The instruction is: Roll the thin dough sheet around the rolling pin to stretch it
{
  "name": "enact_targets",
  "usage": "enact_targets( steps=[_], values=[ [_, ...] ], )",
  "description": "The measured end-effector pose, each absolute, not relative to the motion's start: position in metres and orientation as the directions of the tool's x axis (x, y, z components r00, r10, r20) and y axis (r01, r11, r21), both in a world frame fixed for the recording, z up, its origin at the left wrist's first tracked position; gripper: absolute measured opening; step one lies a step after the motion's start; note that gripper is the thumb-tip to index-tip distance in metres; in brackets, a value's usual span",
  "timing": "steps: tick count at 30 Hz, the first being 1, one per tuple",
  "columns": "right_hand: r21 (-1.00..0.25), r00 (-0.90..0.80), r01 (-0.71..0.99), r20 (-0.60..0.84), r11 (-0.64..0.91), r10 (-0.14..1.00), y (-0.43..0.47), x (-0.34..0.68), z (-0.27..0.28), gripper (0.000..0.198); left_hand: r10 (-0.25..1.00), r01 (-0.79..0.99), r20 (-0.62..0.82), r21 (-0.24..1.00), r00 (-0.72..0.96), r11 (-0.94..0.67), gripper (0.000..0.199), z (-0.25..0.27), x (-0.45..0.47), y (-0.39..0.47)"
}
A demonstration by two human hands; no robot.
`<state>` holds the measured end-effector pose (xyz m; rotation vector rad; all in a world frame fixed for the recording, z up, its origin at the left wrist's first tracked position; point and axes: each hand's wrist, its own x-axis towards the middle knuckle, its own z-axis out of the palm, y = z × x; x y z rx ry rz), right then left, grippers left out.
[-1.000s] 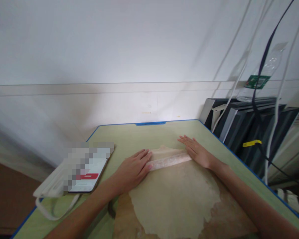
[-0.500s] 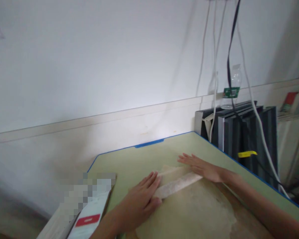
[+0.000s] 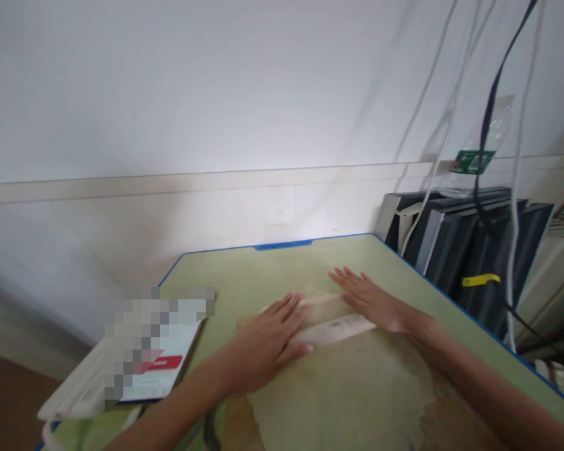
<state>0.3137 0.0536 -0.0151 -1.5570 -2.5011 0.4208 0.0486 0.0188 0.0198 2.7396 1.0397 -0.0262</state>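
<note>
A thin, pale sheet with an uneven edge, looking like rolled-out dough, lies on a brown board. Across its far part runs a whitish cylinder, which looks like a floured rolling pin or a rolled part of the sheet; I cannot tell which. My left hand rests flat over the cylinder's left end, fingers stretched forward and thumb apart. Over its right end lies my right hand, palm down with fingers extended. Both ends of the cylinder are hidden beneath my hands.
The green tabletop has a blue edge and meets a white wall. Left of my arm stands a screen device, partly blurred. Dark upright panels, a clear bottle and hanging cables are at the right.
The head view has tilted and shifted, so the tabletop looks more level and more of the screen device shows. Both hands stay flat on the cylinder, at nearly the same place on the sheet.
</note>
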Motion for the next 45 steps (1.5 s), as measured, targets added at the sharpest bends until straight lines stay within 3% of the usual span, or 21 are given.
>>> enact_targets(
  steps=[8, 14, 18, 22, 26, 31, 37, 41, 45],
  values=[
    [-0.316, -0.451, 0.854, -0.057, 0.413, 0.891, 0.086, 0.308, -0.012, 0.059, 0.678, 0.705, -0.194, 0.234, 0.709, -0.670, 0.066, 0.015, 0.049, 0.054],
    [-0.332, -0.503, 0.826, -0.068, 0.456, 0.862, 0.037, 0.317, -0.013, 0.065, 0.626, 0.621, -0.096, 0.310, 0.774, -0.720, 0.078, 0.019, 0.047, 0.006],
    [-0.346, -0.476, 0.838, -0.086, 0.422, 0.875, 0.036, 0.317, -0.012, 0.065, 0.648, 0.633, -0.025, 0.248, 0.761, -0.733, 0.073, 0.016, 0.050, 0.016],
    [-0.347, -0.423, 0.863, -0.100, 0.367, 0.901, 0.067, 0.311, -0.011, 0.066, 0.738, 0.737, -0.099, 0.228, 0.668, -0.636, 0.065, 0.013, 0.054, 0.052],
    [-0.354, -0.446, 0.851, -0.092, 0.389, 0.890, 0.053, 0.314, -0.012, 0.065, 0.700, 0.704, -0.129, 0.270, 0.703, -0.657, 0.069, 0.015, 0.054, 0.033],
    [-0.342, -0.495, 0.820, -0.022, 0.458, 0.869, 0.007, 0.322, -0.015, 0.056, 0.586, 0.569, -0.037, 0.296, 0.809, -0.767, 0.081, 0.016, 0.053, -0.004],
    [-0.304, -0.432, 0.870, -0.085, 0.389, 0.898, 0.051, 0.314, -0.012, 0.063, 0.722, 0.719, -0.080, 0.214, 0.688, -0.661, 0.066, 0.011, 0.059, 0.051],
    [-0.304, -0.443, 0.864, -0.085, 0.400, 0.892, 0.042, 0.314, -0.011, 0.065, 0.703, 0.701, -0.093, 0.245, 0.705, -0.670, 0.065, 0.013, 0.058, 0.033],
    [-0.356, -0.498, 0.811, -0.006, 0.464, 0.867, -0.004, 0.319, -0.013, 0.059, 0.637, 0.621, -0.020, 0.246, 0.771, -0.744, 0.073, 0.014, 0.056, -0.006]
  ],
)
